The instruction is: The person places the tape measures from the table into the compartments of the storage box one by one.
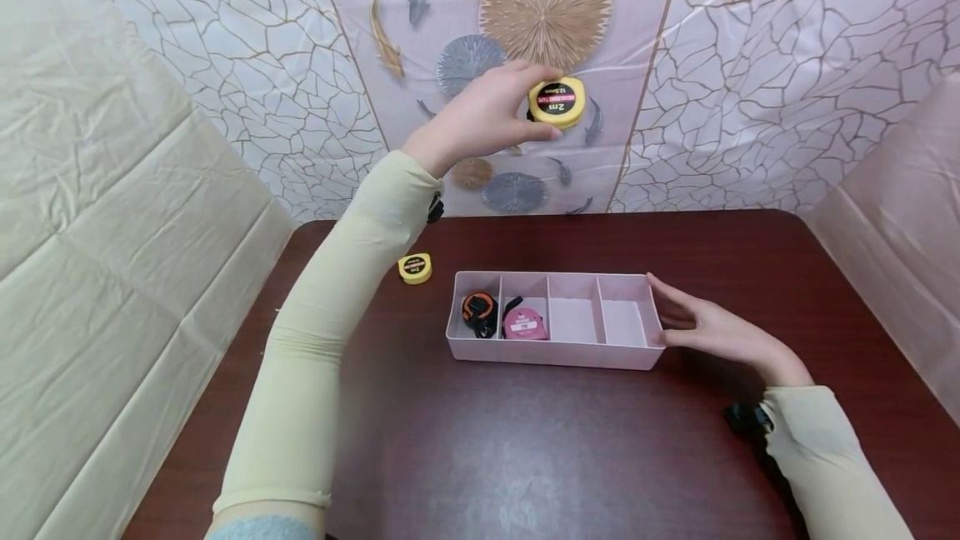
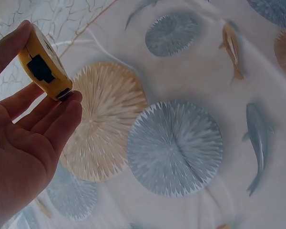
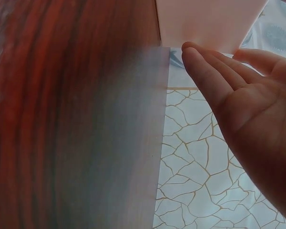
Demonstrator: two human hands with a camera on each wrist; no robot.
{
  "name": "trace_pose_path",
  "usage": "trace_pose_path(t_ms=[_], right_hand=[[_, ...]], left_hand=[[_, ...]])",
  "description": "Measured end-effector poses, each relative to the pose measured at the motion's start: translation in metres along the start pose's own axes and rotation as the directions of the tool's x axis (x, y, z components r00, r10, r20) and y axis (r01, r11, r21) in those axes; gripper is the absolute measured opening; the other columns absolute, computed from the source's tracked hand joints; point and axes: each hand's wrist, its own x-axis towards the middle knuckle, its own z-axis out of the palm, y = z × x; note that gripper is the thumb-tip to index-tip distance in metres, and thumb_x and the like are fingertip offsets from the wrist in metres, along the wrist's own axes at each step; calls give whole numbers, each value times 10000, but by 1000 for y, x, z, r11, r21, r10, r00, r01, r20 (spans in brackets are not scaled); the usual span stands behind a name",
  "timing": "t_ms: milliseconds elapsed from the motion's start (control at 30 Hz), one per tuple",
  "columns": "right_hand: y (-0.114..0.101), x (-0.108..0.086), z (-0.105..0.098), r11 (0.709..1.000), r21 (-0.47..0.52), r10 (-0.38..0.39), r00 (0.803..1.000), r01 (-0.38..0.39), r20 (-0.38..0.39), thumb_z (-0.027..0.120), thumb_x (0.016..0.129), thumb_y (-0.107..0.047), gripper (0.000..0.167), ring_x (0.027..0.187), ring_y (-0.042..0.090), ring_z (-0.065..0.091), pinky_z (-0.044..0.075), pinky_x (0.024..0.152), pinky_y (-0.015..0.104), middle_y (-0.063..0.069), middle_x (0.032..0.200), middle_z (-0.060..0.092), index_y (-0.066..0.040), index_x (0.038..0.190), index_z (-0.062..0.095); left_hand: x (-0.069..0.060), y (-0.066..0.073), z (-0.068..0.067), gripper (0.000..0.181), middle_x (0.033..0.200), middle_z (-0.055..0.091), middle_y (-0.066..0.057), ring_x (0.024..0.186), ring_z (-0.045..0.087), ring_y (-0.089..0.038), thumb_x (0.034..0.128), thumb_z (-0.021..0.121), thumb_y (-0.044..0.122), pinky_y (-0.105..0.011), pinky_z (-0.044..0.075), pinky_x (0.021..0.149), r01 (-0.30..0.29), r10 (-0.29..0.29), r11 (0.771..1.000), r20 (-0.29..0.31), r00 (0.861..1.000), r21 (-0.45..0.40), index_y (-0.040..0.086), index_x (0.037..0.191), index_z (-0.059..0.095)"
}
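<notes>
One yellow tape (image 1: 557, 102) at upper centre is pinched in our left fingers (image 1: 537, 73); we judge it light, rigid, best held by its rim. Our right fingers (image 1: 677, 296), uncurled, touch the tray (image 1: 555, 353).

Yellow tape measure (image 1: 557, 102): left hand (image 1: 491, 111) is holding it, twelve o'clock from tray.
Tray (image 1: 555, 353): right hand (image 1: 716, 333) is touching its three o'clock end.

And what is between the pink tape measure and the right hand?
Two empty compartments and the end wall of the tray; the head view shows this.
</notes>
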Motion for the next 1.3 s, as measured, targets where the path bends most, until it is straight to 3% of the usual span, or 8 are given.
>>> trace_pose_path(t_ms=[567,800,1300], right_hand=[[-1,-2,-1,1000,-13,0,1000,0,-1,703,944,-132,910,1333,542,402,410,910,121,323,1616,112,-37,1611,91],[-3,-2,-1,1000,-20,8,1000,-8,1,704,946,-150,912,1335,531,409,409,922,132,317,1618,114,-48,1614,91],[-3,-1,-1,1000,-30,3,1000,-3,-3,704,946,-155,903,1329,525,423,408,923,134,304,1623,120,-59,1616,105]], left_hand=[[13,27,19,652,1358,543,1,1193,513,-95,922,732,404,-225,377,1003,-103,103,995,14,995,-15,146,1471,492],[14,33,28,649,1409,521,-9,1209,506,-90,924,732,394,-206,374,1007,-129,129,992,36,991,-5,135,1469,494],[8,37,44,687,1409,510,3,1193,516,-124,933,705,440,-275,411,995,-116,111,993,99,989,38,159,1508,455]])
